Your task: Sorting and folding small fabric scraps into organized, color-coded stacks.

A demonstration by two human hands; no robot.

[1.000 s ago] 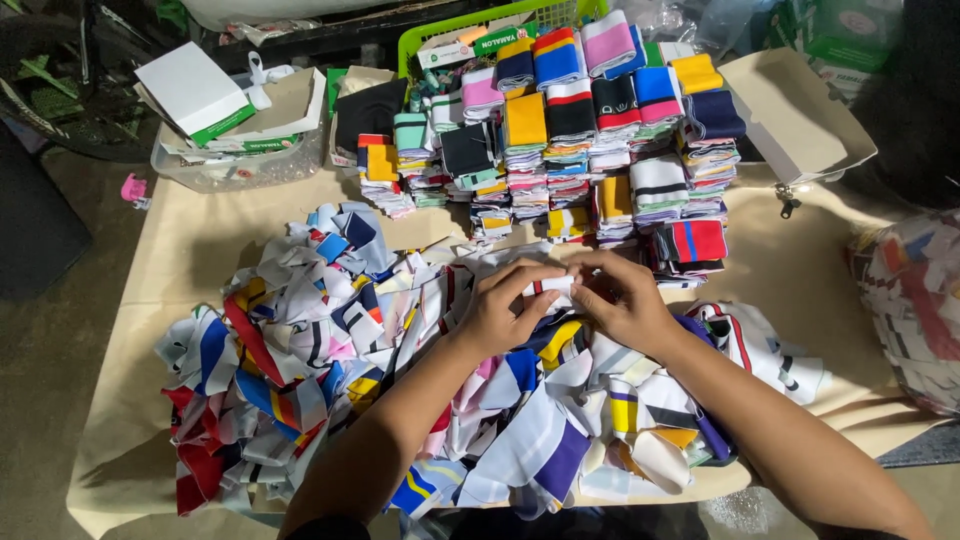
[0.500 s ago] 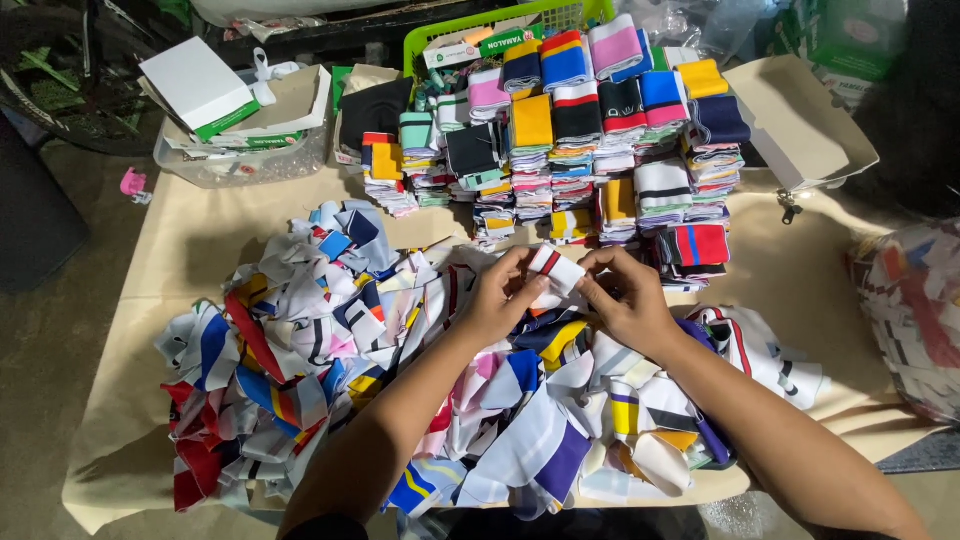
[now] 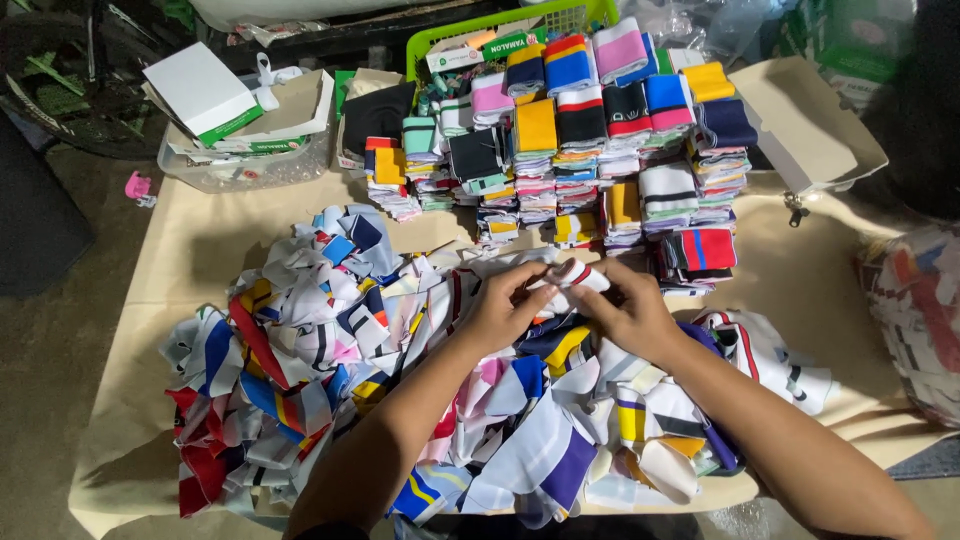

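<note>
My left hand (image 3: 500, 312) and my right hand (image 3: 625, 318) meet above the middle of the table, both gripping one small white fabric piece with a red stripe (image 3: 572, 275). Beneath them spreads a loose heap of colourful striped fabric pieces (image 3: 340, 350), reaching from the left side to the front right. Behind the hands stand neat stacks of folded fabric pieces (image 3: 590, 160) in many colours, several rows deep.
A green plastic basket (image 3: 440, 40) sits behind the stacks. At the back left stands a clear tub (image 3: 240, 170) with white boxes on it. An open cardboard box (image 3: 810, 130) lies at the back right. A bag of more fabric (image 3: 915, 320) bulges at the right edge.
Both hands have lifted slightly and moved away from me with the white and red piece, turning it between the fingers. The heap and stacks are unchanged.
</note>
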